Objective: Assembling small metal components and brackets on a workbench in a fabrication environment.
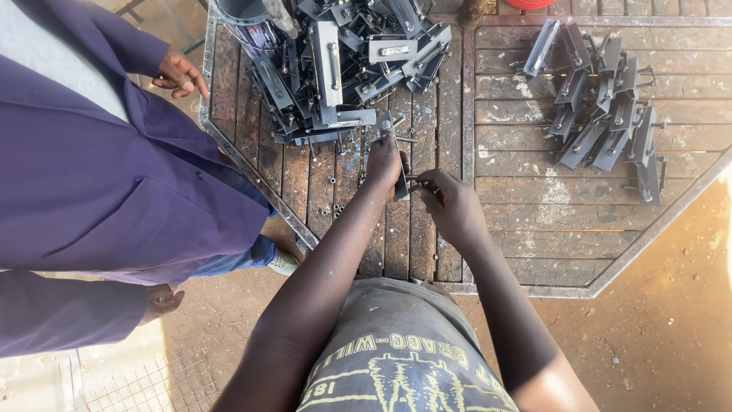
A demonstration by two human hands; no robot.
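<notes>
My left hand (383, 159) grips a flat dark metal bracket (390, 131) held upright over the wooden-slat table (534, 229). Its top end sticks out above my fingers. My right hand (448, 200) is closed right beside it, pinching a small bolt (412, 178) that points into the bracket's lower part. Both hands are near the middle of the table, in front of a big heap of similar dark metal brackets (343, 61).
A second pile of brackets (606, 114) lies at the right of the table. Loose nuts (333, 207) are scattered on the slats. A person in a purple shirt (91, 175) stands at the left, one hand (179, 74) on the table's metal rim. Dirt floor lies around.
</notes>
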